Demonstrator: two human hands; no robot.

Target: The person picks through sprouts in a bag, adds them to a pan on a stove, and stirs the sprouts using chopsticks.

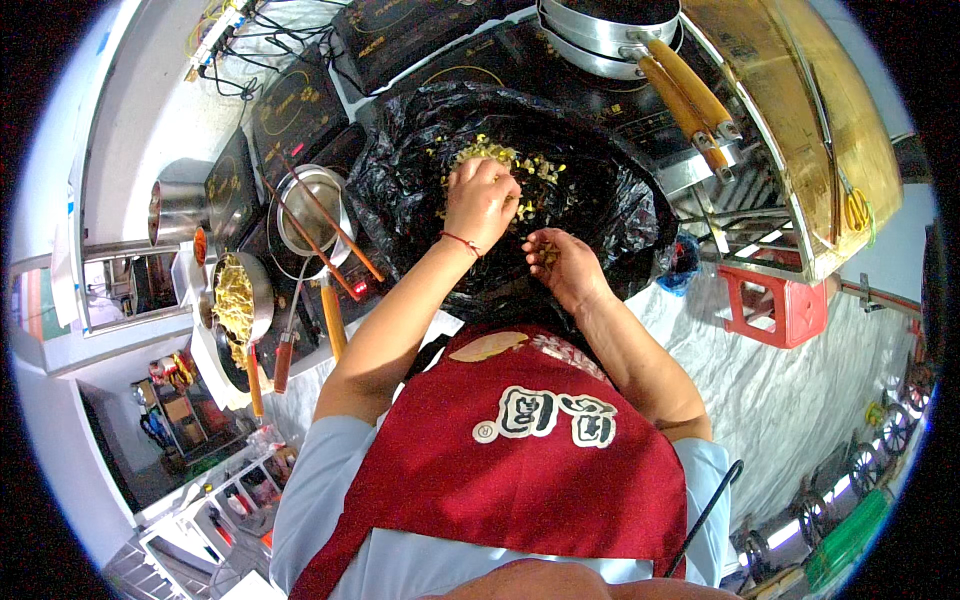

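Observation:
In front of me a large black plastic bag point(615, 202) lies spread wide, its edges crumpled. Small yellow and pale sprout pieces point(551, 169), apparently bean sprouts, are heaped and scattered in it. My left hand point(481, 199), with a red cord on the wrist, presses palm down on the heap with curled fingers. The back of that hand hides its fingertips and whatever is under them. Lower and to the right, my right hand point(574, 270) is turned palm up and cupped around a few sprout pieces.
Left of the bag, chopsticks point(322, 229) rest across a pot with a strainer point(306, 214). A pan of pale yellow strands point(234, 292) stands farther left. Stacked saucepans point(600, 34) sit on the cooktop at the back. A red plastic stool point(780, 311) is at right, below a metal-framed counter.

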